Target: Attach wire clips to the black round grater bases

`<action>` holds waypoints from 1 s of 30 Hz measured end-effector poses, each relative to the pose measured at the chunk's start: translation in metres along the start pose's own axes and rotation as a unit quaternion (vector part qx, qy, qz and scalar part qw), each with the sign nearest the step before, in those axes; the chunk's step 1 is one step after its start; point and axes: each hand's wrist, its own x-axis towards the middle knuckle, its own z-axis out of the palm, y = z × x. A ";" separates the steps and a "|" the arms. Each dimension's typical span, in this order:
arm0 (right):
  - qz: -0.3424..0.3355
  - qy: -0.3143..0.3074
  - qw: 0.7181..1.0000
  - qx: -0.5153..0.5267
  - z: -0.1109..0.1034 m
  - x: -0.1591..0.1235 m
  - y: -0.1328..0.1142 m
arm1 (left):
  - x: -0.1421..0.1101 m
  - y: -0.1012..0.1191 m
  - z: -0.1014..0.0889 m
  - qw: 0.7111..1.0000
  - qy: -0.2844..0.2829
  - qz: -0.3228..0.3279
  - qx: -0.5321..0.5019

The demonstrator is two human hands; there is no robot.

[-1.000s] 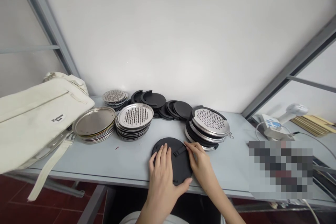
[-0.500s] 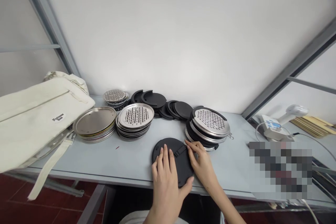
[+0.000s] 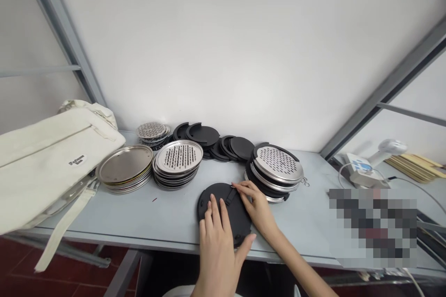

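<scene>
A round black plastic disc (image 3: 239,216) lies on the table near its front edge. My left hand (image 3: 216,236) rests flat on it with the fingers stretched out. Across the disc's top runs a narrow black strip (image 3: 229,197) set into a slot. My right hand (image 3: 256,206) pinches a small shiny metal piece at the outer end of this strip, mostly covered by the fingertips. Just behind my right hand stands a stack of round graters (image 3: 278,164), with black holders and metal plates layered together and a metal ring at its right side.
At the left are stacked plain metal plates (image 3: 125,164) and grater plates (image 3: 179,157), with smaller grater discs (image 3: 152,131) behind. Black discs (image 3: 205,135) lie along the wall. A cream bag (image 3: 45,158) covers the left end; a scanner (image 3: 388,148) stands at the right.
The disc has turned slightly counter-clockwise and shifted a little left. My right hand has moved left with the strip's end; my left hand still presses on the disc.
</scene>
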 end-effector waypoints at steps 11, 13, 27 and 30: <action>-0.121 -0.116 0.986 0.004 0.011 0.052 0.002 | 0.025 -0.040 -0.025 0.997 -0.062 -0.002 -0.048; -0.111 -0.080 0.991 0.007 0.013 0.052 0.005 | 0.044 -0.052 -0.029 0.988 -0.105 -0.015 -0.111; -0.128 -0.002 0.992 0.002 0.009 0.044 0.004 | 0.153 -0.071 0.002 0.898 -0.259 0.003 -0.357; -0.130 -0.013 0.991 0.010 0.012 0.042 0.006 | 0.149 -0.077 0.013 0.887 -0.258 -0.026 -0.383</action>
